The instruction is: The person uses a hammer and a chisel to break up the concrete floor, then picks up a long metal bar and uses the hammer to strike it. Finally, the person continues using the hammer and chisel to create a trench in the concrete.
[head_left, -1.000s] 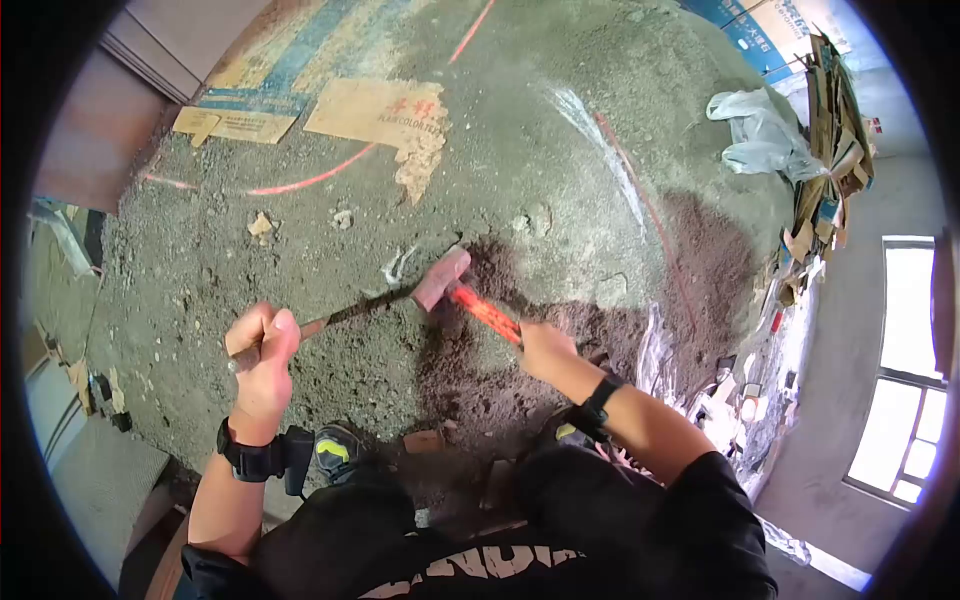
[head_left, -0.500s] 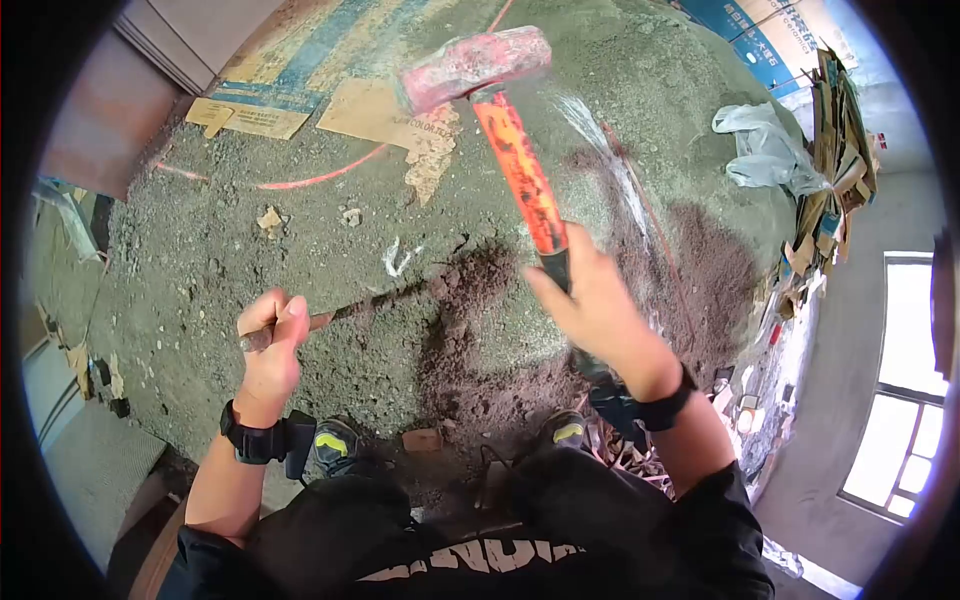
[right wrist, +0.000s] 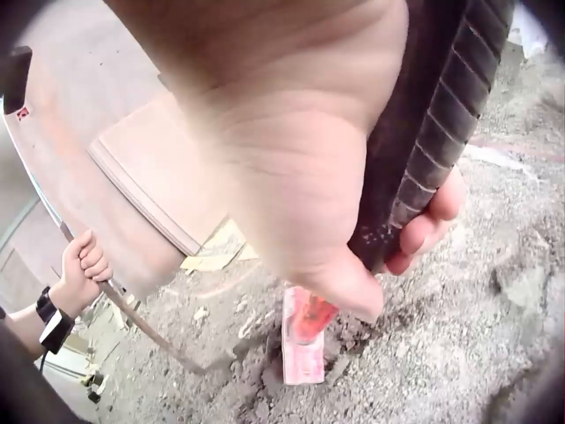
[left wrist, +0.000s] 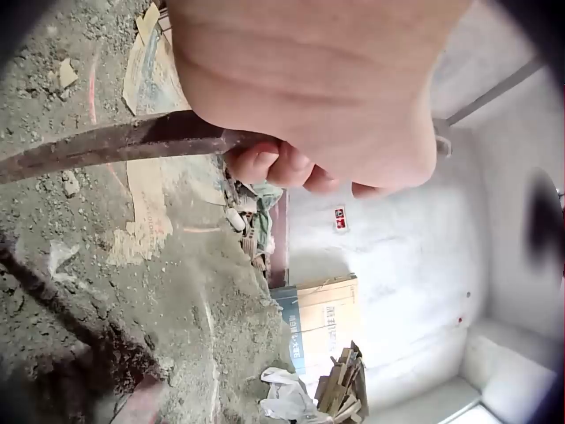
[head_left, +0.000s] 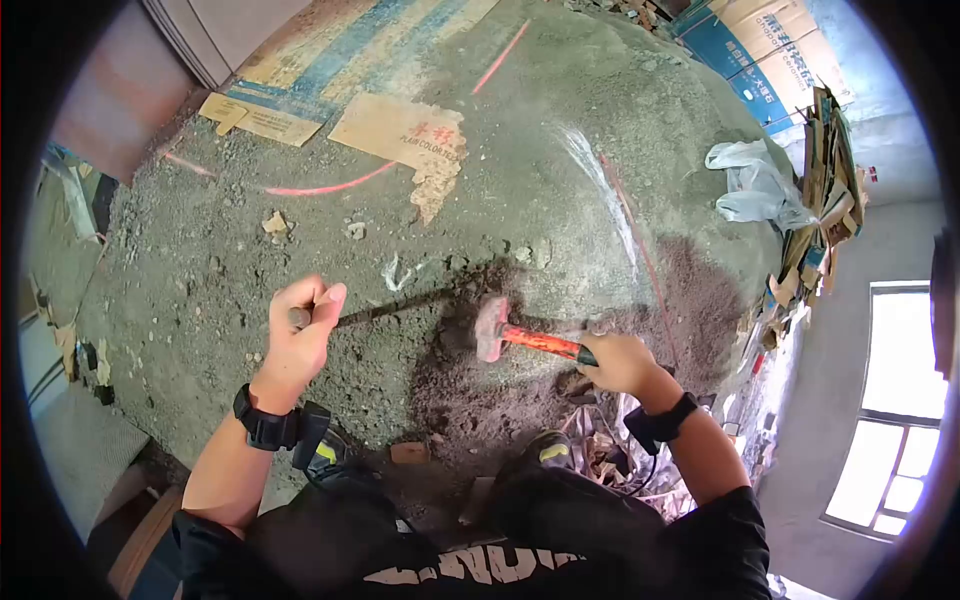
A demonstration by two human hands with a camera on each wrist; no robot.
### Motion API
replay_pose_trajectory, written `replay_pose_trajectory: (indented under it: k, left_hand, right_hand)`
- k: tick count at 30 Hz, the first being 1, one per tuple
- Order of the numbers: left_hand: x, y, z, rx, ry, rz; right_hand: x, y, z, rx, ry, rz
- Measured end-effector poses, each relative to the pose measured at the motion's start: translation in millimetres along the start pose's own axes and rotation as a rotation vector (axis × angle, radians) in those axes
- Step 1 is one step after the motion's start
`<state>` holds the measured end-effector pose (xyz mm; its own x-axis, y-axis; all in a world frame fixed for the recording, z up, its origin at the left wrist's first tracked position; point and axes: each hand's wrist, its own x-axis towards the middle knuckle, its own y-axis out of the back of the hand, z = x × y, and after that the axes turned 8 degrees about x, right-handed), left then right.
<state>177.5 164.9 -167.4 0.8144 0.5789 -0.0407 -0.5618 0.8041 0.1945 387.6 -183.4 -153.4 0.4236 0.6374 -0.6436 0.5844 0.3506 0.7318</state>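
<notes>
The left hand (head_left: 304, 328) grips a metal bar (left wrist: 115, 148), its fingers curled round it; in the right wrist view the bar (right wrist: 152, 334) slants down to the rough ground. In the right hand (head_left: 622, 364) is the black end of a sledgehammer's handle (head_left: 543, 343), orange towards the head. The pinkish hammer head (head_left: 491, 329) is low over dark loosened soil, right of the bar; whether it touches the soil I cannot tell. The right wrist view shows the black ribbed grip (right wrist: 441, 115) inside the right hand (right wrist: 291, 168).
Torn cardboard (head_left: 400, 135) lies on the ground ahead. At the right are a white plastic bag (head_left: 755, 185), stacked cardboard strips (head_left: 828, 190) and a blue-and-tan box (head_left: 760, 60). A brick piece (head_left: 409, 453) lies between the person's feet.
The hammer rose high between the earlier frames and is now down near the ground, its head further right than at first. The left hand still grips the bar, slightly further right in view.
</notes>
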Motion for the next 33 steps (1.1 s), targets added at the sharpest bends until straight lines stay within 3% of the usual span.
replay_pose_trajectory:
  k: [3, 5, 6, 8, 9, 12, 15, 17, 19, 22, 25, 27, 28, 30, 31, 33]
  left_hand:
    - [4, -9, 2, 0.075, -0.005, -0.023]
    - [1, -15, 8, 0.168, -0.087, -0.066]
    - [0, -16, 11, 0.119, -0.132, -0.088]
    - [-4, -12, 10, 0.160, -0.156, -0.109]
    - [-5, -10, 11, 0.191, -0.191, -0.123]
    - [0, -3, 21, 0.219, -0.238, -0.123]
    - [5, -6, 44, 0.097, -0.375, -0.068]
    - [16, -21, 81, -0.210, -0.417, -0.240]
    - [30, -44, 108, -0.210, -0.473, -0.345]
    - [55, -88, 129, -0.427, -0.445, -0.371]
    - [79, -161, 118, -0.491, -0.476, -0.321]
    - [90, -207, 79, -0.435, -0.523, -0.306]
    - [85, -222, 37, -0.107, -0.545, -0.114]
    - [72, -246, 26, 0.078, -0.581, -0.089]
    - [59, -259, 47, -0.054, -0.584, -0.266]
    - [45, -267, 55, 0.130, -0.782, -0.110]
  right_hand:
    - [-6, 24, 5, -0.028, -0.137, 0.030]
    - [-8, 42, 7, 0.050, -0.274, 0.160]
    - [-15, 52, 4, 0.060, -0.275, 0.152]
    - [-31, 72, -2, 0.237, -0.262, 0.432]
    - [-38, 73, -3, 0.254, -0.273, 0.431]
    - [-59, 60, 5, 0.597, -0.137, 0.718]
    - [-65, 22, 32, 0.743, -0.189, 0.659]
    - [-65, -3, 48, 0.657, -0.241, 0.715]
    - [-63, -50, 76, 0.577, -0.402, 0.676]
    - [-50, -102, 85, 0.628, -0.488, 0.310]
    - [-35, -141, 88, 0.642, -0.562, 0.240]
    - [-33, -149, 88, 0.670, -0.578, 0.250]
    - [-33, -154, 89, 0.640, -0.586, 0.322]
    - [-23, -173, 98, 0.567, -0.559, 0.559]
    - [-21, -170, 101, 0.574, -0.563, 0.570]
    - [-16, -161, 105, 0.595, -0.601, 0.406]
